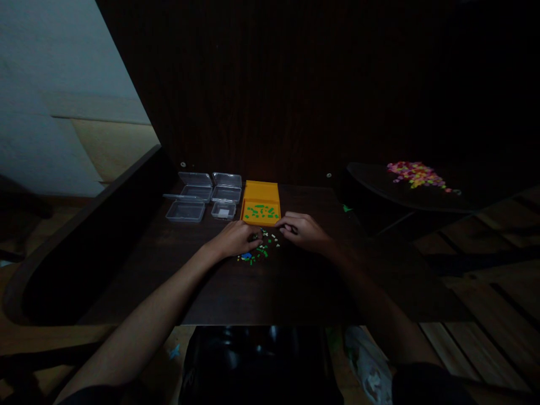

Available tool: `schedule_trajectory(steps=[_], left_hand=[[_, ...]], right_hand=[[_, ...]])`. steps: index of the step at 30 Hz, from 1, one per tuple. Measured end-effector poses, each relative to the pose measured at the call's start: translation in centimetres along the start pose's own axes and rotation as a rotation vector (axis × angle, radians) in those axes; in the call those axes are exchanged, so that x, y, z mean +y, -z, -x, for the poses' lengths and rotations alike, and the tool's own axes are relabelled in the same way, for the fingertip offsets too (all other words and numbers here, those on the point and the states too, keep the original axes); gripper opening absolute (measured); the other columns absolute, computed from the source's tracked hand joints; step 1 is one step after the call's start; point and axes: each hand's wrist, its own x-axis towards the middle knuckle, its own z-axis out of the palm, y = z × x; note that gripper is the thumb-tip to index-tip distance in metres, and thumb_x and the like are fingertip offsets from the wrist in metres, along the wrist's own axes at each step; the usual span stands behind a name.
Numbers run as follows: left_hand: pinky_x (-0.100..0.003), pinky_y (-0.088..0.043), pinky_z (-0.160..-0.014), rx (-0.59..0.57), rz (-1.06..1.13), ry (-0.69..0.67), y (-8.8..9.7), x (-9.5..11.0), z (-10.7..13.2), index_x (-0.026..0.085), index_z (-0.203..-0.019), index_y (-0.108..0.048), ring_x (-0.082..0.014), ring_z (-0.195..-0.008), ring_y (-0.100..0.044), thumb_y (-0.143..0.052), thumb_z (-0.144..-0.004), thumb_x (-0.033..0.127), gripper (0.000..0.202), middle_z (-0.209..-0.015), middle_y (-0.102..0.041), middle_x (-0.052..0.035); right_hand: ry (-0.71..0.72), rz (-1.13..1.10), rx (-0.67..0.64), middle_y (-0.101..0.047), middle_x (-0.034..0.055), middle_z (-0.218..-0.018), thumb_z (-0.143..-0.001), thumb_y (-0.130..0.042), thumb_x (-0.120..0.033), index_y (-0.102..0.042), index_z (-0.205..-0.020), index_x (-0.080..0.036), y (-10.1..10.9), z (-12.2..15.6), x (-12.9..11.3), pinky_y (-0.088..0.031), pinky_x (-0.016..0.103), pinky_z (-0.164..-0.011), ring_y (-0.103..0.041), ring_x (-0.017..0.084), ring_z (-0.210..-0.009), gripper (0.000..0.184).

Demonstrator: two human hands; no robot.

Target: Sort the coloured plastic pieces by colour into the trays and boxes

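My left hand (238, 238) rests on the dark desk with its fingers curled over the left side of a loose pile of small green, white and blue toy bricks (265, 253). What its fingertips hold, if anything, is hidden. At the front right corner of an open yellow box (261, 192) is my right hand (304, 230), fingers bent and pressed together; anything in them is too small and dark to name. Green bricks (262, 211) lie scattered inside the box. A blue piece (246, 256) sits at the near left of the pile, below my left hand.
Several clear plastic cases (185, 210) with raised lids stand left of the yellow box; a small clear case (223, 210) holds something white. A dark panel (253, 101) rises behind the desk. Pink and yellow pieces (417, 174) are heaped on a shelf at right.
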Motion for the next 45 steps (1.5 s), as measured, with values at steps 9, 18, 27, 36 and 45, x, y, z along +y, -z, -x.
schedule_trajectory(steps=[9, 18, 27, 36, 45], left_hand=[[-0.029, -0.049, -0.072, -0.016, 0.022, -0.020, 0.1, 0.0, 0.0, 0.021, -0.096, -0.076, -0.0231, -0.084, -0.071, -0.059, -0.089, 0.030, 0.020, -0.088, -0.076, -0.0070], [-0.024, -0.044, -0.063, 0.193, 0.119, 0.122, 0.6, -0.7, 0.0, 0.019, -0.101, -0.075, -0.0159, -0.065, -0.065, -0.055, -0.092, 0.034, 0.026, -0.078, -0.075, -0.0042], [-0.029, -0.049, -0.074, 0.299, -0.036, 0.334, 0.2, -1.4, -0.8, 0.018, -0.105, -0.073, -0.0219, -0.080, -0.070, -0.048, -0.094, 0.037, 0.034, -0.091, -0.077, -0.0094], [-0.032, -0.051, -0.074, 0.257, -0.013, 0.390, -0.2, -1.5, -1.3, 0.019, -0.099, -0.076, -0.0255, -0.083, -0.072, -0.047, -0.093, 0.038, 0.035, -0.090, -0.078, -0.0106], [-0.032, -0.054, -0.082, 0.246, 0.002, 0.404, -0.1, -2.2, -1.0, 0.020, -0.108, -0.074, -0.0228, -0.086, -0.073, -0.045, -0.089, 0.026, 0.036, -0.096, -0.078, -0.0074]], right_hand=[[-0.006, -0.039, -0.172, -0.062, 0.0035, -0.087, -0.089, -0.059, -0.016, -0.073, -0.102, -0.018, -0.9, 0.1, -0.1, -0.040, 0.024, -0.068, -0.055, 0.014, -0.075, 0.020], [-0.037, 0.009, -0.258, -0.065, 0.0048, -0.093, -0.090, -0.062, -0.021, -0.073, -0.103, -0.020, -1.8, -0.2, -0.7, -0.041, 0.028, -0.075, -0.059, 0.017, -0.085, 0.017], [-0.030, 0.029, -0.229, -0.066, 0.0045, -0.091, -0.090, -0.063, -0.021, -0.074, -0.099, -0.020, -2.2, -0.5, -1.1, -0.041, 0.026, -0.072, -0.060, 0.016, -0.081, 0.014], [-0.023, 0.009, -0.069, -0.065, 0.0055, -0.087, -0.090, -0.063, -0.021, -0.075, -0.099, -0.017, -2.1, -0.9, -0.6, -0.042, 0.026, -0.069, -0.059, 0.016, -0.077, 0.016], [-0.056, -0.020, 0.080, -0.061, 0.0025, -0.075, -0.088, -0.062, -0.016, -0.076, -0.089, -0.016, -1.5, -2.7, 1.0, -0.039, 0.023, -0.062, -0.055, 0.012, -0.067, 0.015]])
